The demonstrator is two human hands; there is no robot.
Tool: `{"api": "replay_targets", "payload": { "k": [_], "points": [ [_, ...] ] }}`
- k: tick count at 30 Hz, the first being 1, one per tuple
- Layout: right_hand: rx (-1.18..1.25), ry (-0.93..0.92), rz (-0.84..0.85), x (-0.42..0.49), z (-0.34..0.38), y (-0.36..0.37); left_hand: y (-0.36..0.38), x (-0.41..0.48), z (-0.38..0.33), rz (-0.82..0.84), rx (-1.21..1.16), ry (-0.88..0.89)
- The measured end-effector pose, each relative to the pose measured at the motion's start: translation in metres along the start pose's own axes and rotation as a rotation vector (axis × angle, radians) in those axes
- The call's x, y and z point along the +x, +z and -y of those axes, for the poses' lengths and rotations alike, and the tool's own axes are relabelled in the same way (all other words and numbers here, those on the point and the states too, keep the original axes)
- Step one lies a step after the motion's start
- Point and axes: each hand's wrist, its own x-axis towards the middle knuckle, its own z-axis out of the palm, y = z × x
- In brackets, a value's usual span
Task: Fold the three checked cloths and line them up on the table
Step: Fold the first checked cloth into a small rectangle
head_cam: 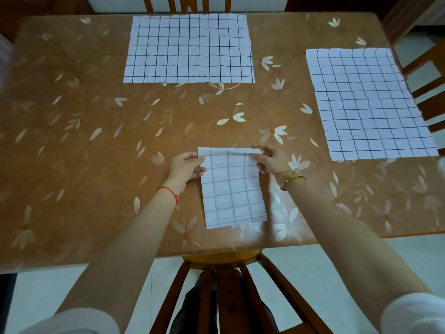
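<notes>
Three white cloths with a dark check lie on the brown flowered table [96,141]. One folded cloth [232,194] is a narrow strip near the front edge. My left hand [186,168] pinches its far left corner. My right hand [271,160] pinches its far right corner, and the far edge is lifted and curled over. A second cloth [189,48] lies flat and unfolded at the back centre. The third cloth [368,102] lies flat and unfolded at the right side.
A wooden chair [226,285] stands under the table's front edge, right below me. Another chair back [187,3] stands behind the far edge, and one more chair [428,92] stands at the right side. The right cloth reaches the table's right edge.
</notes>
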Motion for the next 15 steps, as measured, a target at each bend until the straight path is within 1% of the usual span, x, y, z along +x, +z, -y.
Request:
{"api": "replay_targets", "payload": {
  "k": [3,5,7,8,9,11,15],
  "points": [
    [-0.135,0.089,0.082,-0.001,-0.003,-0.004,-0.002,-0.004,0.000,0.010,-0.010,0.068],
    [-0.283,0.097,0.099,-0.002,-0.008,-0.006,-0.004,-0.007,0.001,0.022,-0.005,0.105],
    [-0.512,0.061,0.059,-0.003,-0.014,-0.008,-0.006,-0.011,0.002,0.046,-0.003,0.132],
    [-0.601,0.030,0.027,-0.004,-0.017,-0.008,-0.007,-0.013,0.004,0.061,-0.008,0.140],
    [-0.639,0.006,-0.005,-0.004,-0.020,-0.008,-0.008,-0.015,0.006,0.073,-0.019,0.141],
    [-0.584,0.007,-0.051,-0.007,-0.022,-0.008,-0.010,-0.020,0.012,0.103,-0.058,0.121],
    [-0.306,0.074,-0.040,-0.017,-0.019,-0.002,-0.008,-0.036,0.025,0.147,-0.101,0.060]
  ]
}}
